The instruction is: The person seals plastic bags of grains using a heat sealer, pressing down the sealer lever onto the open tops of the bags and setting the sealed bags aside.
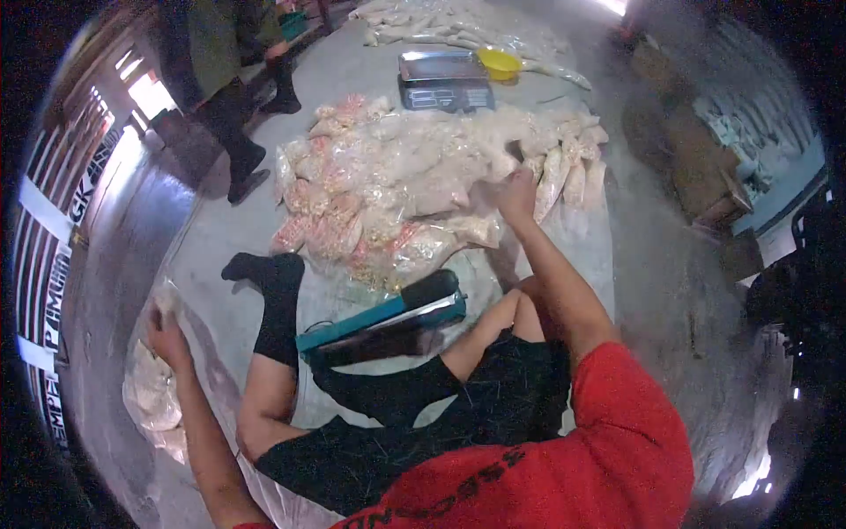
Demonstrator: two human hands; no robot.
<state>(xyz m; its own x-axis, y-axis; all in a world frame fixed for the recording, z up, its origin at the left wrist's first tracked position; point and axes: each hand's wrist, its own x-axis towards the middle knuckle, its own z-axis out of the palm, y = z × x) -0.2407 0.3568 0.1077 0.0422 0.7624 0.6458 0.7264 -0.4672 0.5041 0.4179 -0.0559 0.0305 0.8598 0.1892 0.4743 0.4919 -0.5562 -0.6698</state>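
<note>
My left hand (167, 333) reaches out to the far left, its fingers closed on a pale, see-through plastic bag (167, 298). Just below it, several filled clear bags (152, 388) lie on the floor sheet. Over the right side of a broad pile of filled clear plastic bags (423, 181) is my right hand (515, 196); its fingers are blurred and I cannot make out whether they grip a bag. The bags hold pale contents, some with red print. Between my legs rests a long teal and black bag sealer (388, 319), apart from both hands.
Behind the pile stands a digital scale (445, 81) with a metal tray, beside a yellow bowl (500, 63). More filled bags (467, 25) lie at the back. Another person's legs (233, 132) stand at upper left. A cardboard box (709, 189) is on the right.
</note>
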